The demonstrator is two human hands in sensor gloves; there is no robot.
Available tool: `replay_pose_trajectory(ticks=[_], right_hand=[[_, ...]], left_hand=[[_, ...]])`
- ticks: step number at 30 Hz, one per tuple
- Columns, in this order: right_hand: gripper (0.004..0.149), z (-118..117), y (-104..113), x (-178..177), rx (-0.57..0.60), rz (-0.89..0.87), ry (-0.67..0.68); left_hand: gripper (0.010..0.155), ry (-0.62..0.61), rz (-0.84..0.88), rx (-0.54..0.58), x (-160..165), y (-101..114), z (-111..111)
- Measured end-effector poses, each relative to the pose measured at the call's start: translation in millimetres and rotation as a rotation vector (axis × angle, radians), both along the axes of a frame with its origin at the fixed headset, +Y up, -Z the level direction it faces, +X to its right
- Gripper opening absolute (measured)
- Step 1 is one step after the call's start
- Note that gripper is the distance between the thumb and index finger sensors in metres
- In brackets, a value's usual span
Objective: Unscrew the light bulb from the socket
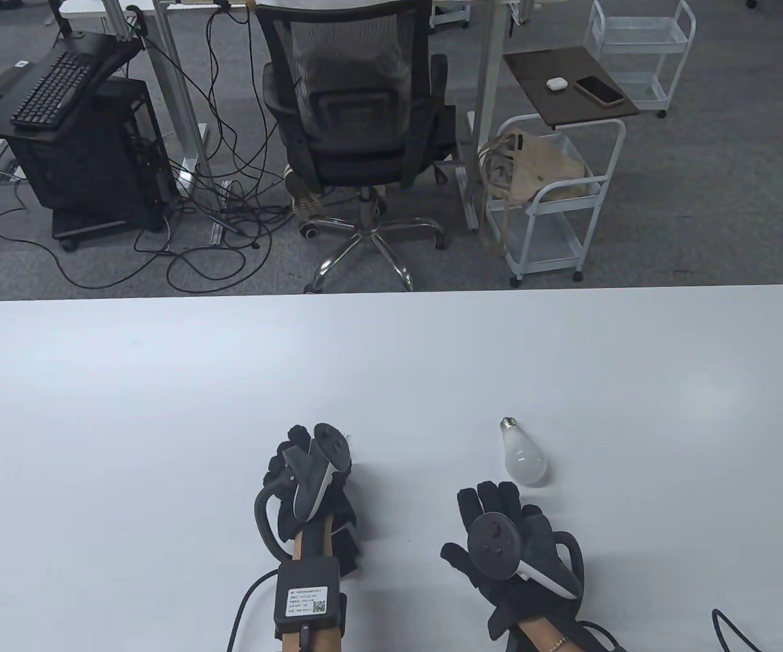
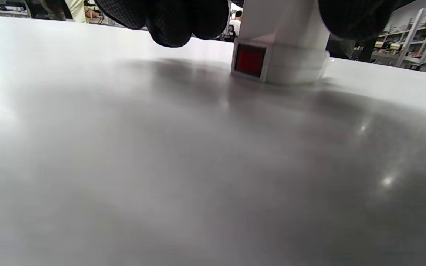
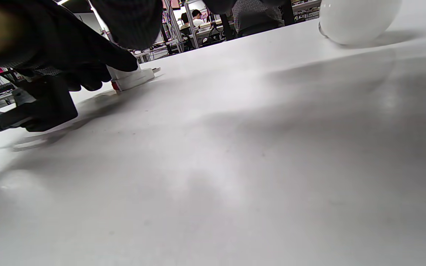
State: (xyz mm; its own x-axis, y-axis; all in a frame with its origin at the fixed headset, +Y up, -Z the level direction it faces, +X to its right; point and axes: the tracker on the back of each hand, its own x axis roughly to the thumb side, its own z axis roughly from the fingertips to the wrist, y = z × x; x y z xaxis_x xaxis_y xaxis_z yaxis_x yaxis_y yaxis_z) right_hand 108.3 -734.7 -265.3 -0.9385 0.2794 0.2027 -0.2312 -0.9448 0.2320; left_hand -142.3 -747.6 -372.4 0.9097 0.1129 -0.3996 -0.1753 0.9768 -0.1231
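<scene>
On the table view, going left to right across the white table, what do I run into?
left hand → right hand → light bulb, lying on its side, out of the socket, just ahead of the right hand's fingertips.

Overhead view faces the table (image 1: 391,380); wrist views skim it.

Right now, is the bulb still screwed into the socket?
No, the bulb lies loose on the table beyond the right hand, its metal screw base bare.
</scene>
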Motion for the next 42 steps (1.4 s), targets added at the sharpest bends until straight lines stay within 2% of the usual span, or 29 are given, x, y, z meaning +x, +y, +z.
replay_pose_trajectory(ticks=[8, 14, 22, 26, 28, 31, 42], right_hand=[[0.077, -0.2, 3.5, 1.9, 0.053, 0.013, -0.013], [0.078, -1.3, 2.0, 5.0, 0.044, 0.006, -0.024], [0.081, -1.5, 4.4, 9.1, 0.057, -0.005, -0.03], [0.082, -0.1, 5.1, 8.6, 0.057, -0.001, -0.013], [0.082, 0.9, 4.8, 8.3, 0.054, 0.003, -0.003], [0.082, 2.2, 4.8, 7.6, 0.05, 0.008, 0.008], [0.082, 1.1, -1.4, 6.7, 0.011, -0.006, 0.034]], left_hand=[[0.085, -0.135, -0.094, 0.058, 7.3, 25.7, 22.7], [0.082, -0.307, -0.127, 0.104, 25.5, 36.9, 48.1], [0.08, -0.514, -0.087, 0.108, 50.2, 26.7, 82.7], [0.081, -0.58, -0.056, 0.091, 60.0, 17.6, 98.0], [0.081, -0.606, -0.054, 0.118, 64.7, 11.9, 105.6], [0.081, -0.639, -0.138, 0.084, 67.8, 14.3, 109.2], [0.08, -0.683, -0.116, 0.077, 65.0, 13.2, 110.4]])
